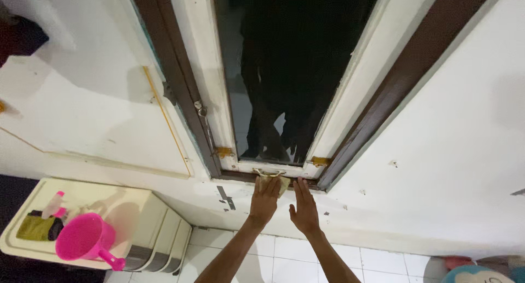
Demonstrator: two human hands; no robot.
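My left hand [264,200] presses a small yellowish cloth [282,184] against the brown sill just below the white window frame [240,165]. A brass handle [268,173] sits on the frame right above the cloth. My right hand [304,209] lies flat on the white wall next to it, fingers straight and together, holding nothing. The dark window pane [290,69] fills the frame above both hands.
A cream plastic drawer cabinet [158,228] stands at the lower left, with a pink scoop [87,240], a spray bottle [53,204] and a folded green cloth [34,227] on top. Brass hinges [320,161] flank the window. White floor tiles lie below.
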